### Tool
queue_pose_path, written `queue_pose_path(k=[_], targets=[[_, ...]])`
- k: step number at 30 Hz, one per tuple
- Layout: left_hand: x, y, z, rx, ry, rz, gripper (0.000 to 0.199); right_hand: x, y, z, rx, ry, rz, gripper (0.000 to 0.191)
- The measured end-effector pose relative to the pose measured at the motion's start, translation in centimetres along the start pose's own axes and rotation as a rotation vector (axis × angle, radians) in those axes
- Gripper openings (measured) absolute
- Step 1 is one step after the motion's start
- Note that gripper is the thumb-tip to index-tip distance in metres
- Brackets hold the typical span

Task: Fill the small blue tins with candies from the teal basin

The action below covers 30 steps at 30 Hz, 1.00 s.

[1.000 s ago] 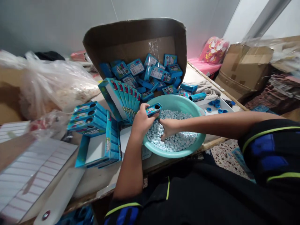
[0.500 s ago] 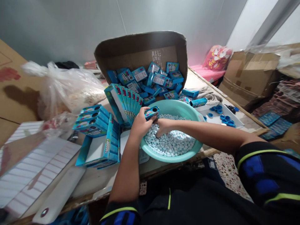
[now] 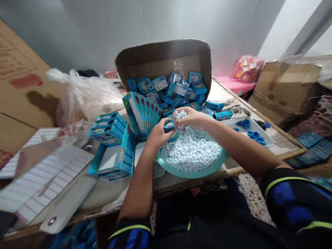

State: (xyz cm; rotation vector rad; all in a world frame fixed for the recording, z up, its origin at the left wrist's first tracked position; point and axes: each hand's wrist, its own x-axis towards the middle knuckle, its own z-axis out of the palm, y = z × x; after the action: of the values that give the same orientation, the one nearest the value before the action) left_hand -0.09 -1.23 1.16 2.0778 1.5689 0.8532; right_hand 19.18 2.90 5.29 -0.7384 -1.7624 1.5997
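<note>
One small blue box [image 3: 169,126] sits pinched in the left hand [image 3: 157,136], by the bowl [image 3: 192,174]. The right hand [image 3: 191,118] curls around a handful of pellets [image 3: 181,114], just beside it. Plenty of bumpy pellets are left in the smooth plastic bowl, and round blue caps [image 3: 256,137] lie loose (how full the box is, I can't tell).

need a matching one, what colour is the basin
The basin is turquoise, clearest in the head view.

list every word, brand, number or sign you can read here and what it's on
No text reads with certainty.
Blue carton in left hand: lettering blurred, partly covered.
Blue display tray: lettering blurred.
Blue cartons in the open cardboard box: print too small.
Large cardboard carton, far left: print too blurred.
</note>
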Motion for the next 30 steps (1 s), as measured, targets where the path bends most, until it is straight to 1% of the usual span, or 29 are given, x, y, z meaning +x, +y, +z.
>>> queue_pose_path(k=[2,5,7,10,12,14,17,20,23,25,27,30], targets=[[0.0,0.0,0.1,-0.02,-0.015,0.019,0.045,1.0,0.1,0.4,0.059,0.103,-0.092,0.03],[-0.3,0.1,0.2,-0.054,-0.027,0.029,0.044,2.9,1.4,0.7,0.104,0.29,-0.193,0.035],[-0.5,0.0,0.3,-0.085,-0.035,0.035,0.044,3.8,2.7,0.8,0.088,0.382,-0.197,0.036],[-0.8,-0.1,0.3,-0.134,-0.058,0.047,0.046,4.5,4.4,0.7,0.05,0.457,-0.132,0.038],[-0.9,-0.2,0.2,-0.15,-0.066,0.048,0.048,4.5,4.9,0.7,0.065,0.472,-0.102,0.04],[-1.0,-0.1,0.2,-0.153,-0.064,0.053,0.049,4.2,4.9,0.8,0.117,0.454,-0.101,0.042],[-1.0,-0.1,0.2,-0.134,-0.05,0.077,0.05,3.7,4.4,1.2,0.201,0.381,-0.128,0.042],[-0.9,0.0,0.1,-0.091,-0.052,0.086,0.051,3.3,4.1,1.6,0.209,0.326,-0.156,0.038],[-0.7,0.1,0.1,-0.074,-0.049,0.064,0.055,3.3,4.5,1.5,0.168,0.343,-0.18,0.032],[-0.7,0.2,0.1,-0.054,-0.039,0.045,0.058,3.4,4.9,1.3,0.148,0.357,-0.201,0.031],[-0.7,0.1,0.1,-0.025,-0.039,0.037,0.056,3.7,5.2,1.1,0.164,0.38,-0.233,0.036],[-0.7,0.0,0.1,-0.015,-0.02,0.057,0.053,4.1,5.2,1.1,0.25,0.394,-0.274,0.046]])
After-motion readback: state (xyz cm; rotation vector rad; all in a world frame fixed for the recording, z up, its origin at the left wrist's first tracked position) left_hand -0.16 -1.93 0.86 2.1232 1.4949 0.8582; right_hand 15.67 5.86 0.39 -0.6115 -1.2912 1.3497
